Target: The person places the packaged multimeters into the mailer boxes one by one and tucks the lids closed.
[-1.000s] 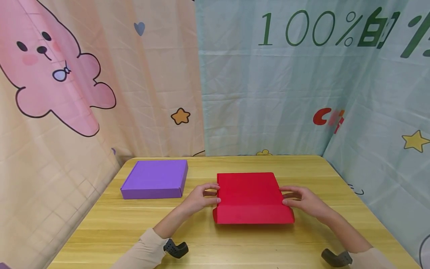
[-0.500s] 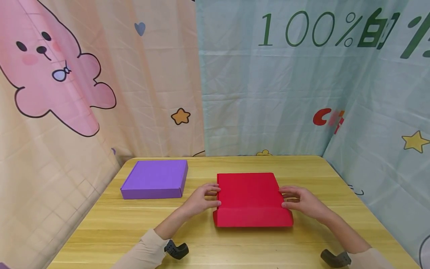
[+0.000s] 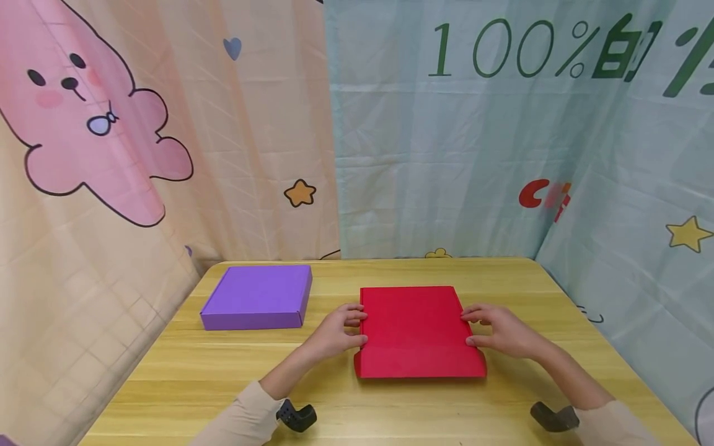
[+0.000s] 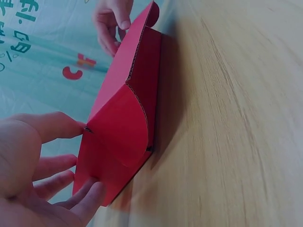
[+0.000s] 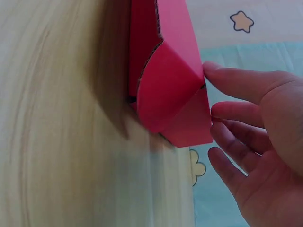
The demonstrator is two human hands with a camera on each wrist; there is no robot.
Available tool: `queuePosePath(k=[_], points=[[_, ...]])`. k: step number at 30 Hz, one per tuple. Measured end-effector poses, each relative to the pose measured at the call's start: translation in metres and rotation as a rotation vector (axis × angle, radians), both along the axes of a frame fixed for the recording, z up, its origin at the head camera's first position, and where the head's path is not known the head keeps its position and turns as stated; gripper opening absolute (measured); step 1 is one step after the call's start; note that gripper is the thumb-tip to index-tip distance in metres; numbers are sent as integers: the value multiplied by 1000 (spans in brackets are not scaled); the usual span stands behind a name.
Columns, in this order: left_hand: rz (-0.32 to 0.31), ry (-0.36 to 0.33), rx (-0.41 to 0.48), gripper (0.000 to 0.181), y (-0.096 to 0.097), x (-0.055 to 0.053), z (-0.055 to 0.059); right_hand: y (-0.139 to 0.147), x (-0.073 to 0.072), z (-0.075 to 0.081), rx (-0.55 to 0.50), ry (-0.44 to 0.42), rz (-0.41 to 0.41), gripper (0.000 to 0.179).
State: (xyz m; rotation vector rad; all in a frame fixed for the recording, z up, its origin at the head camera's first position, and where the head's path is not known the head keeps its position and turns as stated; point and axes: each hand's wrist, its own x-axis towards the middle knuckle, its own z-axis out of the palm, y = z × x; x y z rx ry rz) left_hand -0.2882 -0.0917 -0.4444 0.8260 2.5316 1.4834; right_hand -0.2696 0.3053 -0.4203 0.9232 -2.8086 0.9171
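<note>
A red cardboard mailer box (image 3: 413,316) lies on the wooden table between the two hands. Its lid is down over most of the box, while the front flap (image 3: 421,362) sticks out toward the person. A rounded side tab (image 4: 120,125) shows at the left end in the left wrist view, and a matching tab (image 5: 165,90) at the right end in the right wrist view. The left hand (image 3: 337,330) touches the box's left side with fingertips and thumb, fingers spread. On the opposite side, the right hand (image 3: 499,331) rests its thumb and fingertips along the right edge, fingers loosely bent.
A closed purple box (image 3: 259,291) sits at the back left of the wooden table (image 3: 390,412). Printed curtains (image 3: 435,155) hang behind the table and along its sides. Each wrist carries a black camera mount, the left mount (image 3: 297,417) and the right mount (image 3: 552,419).
The red box's front flap has sunk a little toward the table. The right hand has shifted slightly left, and both thumbs sit a little lower along the lid's sides. The purple box stays put.
</note>
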Motion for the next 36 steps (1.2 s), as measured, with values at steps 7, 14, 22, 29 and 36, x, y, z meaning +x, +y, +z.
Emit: queuePosePath(k=[7, 14, 22, 29, 36], points=[[2, -13, 8, 50, 0, 1, -2, -22, -4, 4, 105, 97, 43, 44], [2, -27, 28, 50, 2, 0, -5, -44, -11, 4, 45, 5, 177, 51], [19, -39, 32, 51, 2, 0, -3, -47, -23, -1, 32, -194, 311, 52], [71, -25, 46, 50, 1, 3, -4, -46, -29, -4, -4, -224, 338, 52], [209, -71, -6, 52, -3, 21, -6, -47, -31, -9, -11, -230, 337, 53]])
